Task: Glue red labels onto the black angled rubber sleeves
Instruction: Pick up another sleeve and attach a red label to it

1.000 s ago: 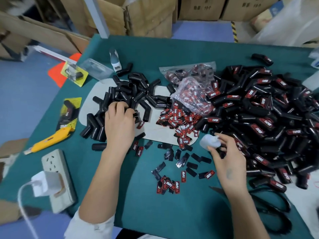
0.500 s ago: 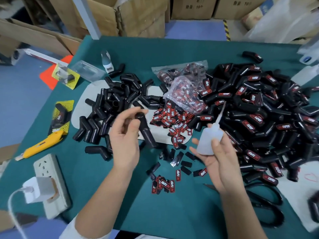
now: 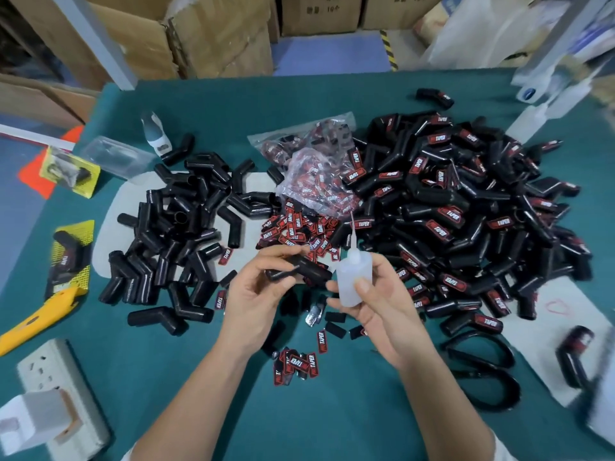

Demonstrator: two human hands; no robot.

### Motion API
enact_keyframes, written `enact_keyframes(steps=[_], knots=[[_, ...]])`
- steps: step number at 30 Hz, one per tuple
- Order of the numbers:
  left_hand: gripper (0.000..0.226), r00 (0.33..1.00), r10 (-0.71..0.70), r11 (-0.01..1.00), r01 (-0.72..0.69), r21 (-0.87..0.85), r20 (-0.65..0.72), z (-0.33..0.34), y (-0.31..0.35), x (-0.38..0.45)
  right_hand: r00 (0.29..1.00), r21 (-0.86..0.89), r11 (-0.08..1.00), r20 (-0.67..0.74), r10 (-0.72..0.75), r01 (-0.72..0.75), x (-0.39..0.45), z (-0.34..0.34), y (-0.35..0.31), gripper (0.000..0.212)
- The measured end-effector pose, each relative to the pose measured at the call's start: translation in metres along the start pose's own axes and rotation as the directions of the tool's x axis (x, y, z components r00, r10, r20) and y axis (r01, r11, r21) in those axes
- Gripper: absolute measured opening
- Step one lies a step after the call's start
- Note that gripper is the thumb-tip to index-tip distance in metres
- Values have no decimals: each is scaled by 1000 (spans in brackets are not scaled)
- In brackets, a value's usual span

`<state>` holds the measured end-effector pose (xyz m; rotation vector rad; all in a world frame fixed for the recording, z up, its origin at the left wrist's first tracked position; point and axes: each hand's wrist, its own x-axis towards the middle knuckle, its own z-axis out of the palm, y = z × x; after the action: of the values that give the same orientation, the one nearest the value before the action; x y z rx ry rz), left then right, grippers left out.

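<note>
Black sleeves (image 3: 179, 234) at nine o'clock, red-and-black labels (image 3: 296, 227) centre, a translucent white bottle (image 3: 354, 279), teal table (image 3: 332, 410), yellow knife (image 3: 36, 319).

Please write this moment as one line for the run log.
left hand: holds black sleeve | right hand: holds glue bottle, upright | label: not on

Over the green table (image 3: 332, 410), the left hand (image 3: 256, 301) pinches a black angled sleeve (image 3: 299, 269) beside the right hand (image 3: 376, 311), which grips a translucent glue bottle (image 3: 353, 277).
</note>
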<state>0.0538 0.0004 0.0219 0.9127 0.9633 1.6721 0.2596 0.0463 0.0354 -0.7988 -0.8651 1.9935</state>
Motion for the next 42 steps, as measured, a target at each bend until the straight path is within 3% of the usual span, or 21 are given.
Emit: enact_keyframes(steps=[4, 8, 13, 19, 24, 29, 32, 38, 42], knots=[[14, 1000, -6, 1000, 6, 27, 22, 0, -4, -1, 1000, -16, 1000, -5, -20, 20, 0, -1, -2, 27], [24, 999, -9, 986, 3, 167, 35, 0, -9, -2, 999, -52, 998, -20, -36, 34, -1, 0, -4, 27], [26, 997, -19, 948, 43, 316, -78, 5, -9, -5, 996, -169, 982, -35, -88, 81, -4, 3, -5, 26], [30, 988, 98, 905, -39, 423, -119, 3, -1, -4, 964, -143, 975, -181, -196, 171, -6, -5, -12, 19], [35, 990, 87, 872, -22, 489, -109, 0, -3, -5, 954, -252, 943, -151, -259, 216, -12, -12, -14, 17], [33, 981, 44, 872, 56, 487, -190, 0, 0, -4, 920, -394, 881, -172, -352, 263, -12, -9, -14, 21], [32, 975, 79, 846, 45, 531, -210, -1, 0, -3, 894, -487, 831, -192, -404, 271, -13, -8, -11, 25], [30, 969, 131, 813, 15, 582, -208, -2, -2, -1, 844, -684, 653, -101, -526, 325, -14, -3, -7, 24], [27, 971, 143, 801, 2, 598, -193, -2, -3, -4, 841, -715, 625, -98, -532, 313, -13, -3, -4, 22]])
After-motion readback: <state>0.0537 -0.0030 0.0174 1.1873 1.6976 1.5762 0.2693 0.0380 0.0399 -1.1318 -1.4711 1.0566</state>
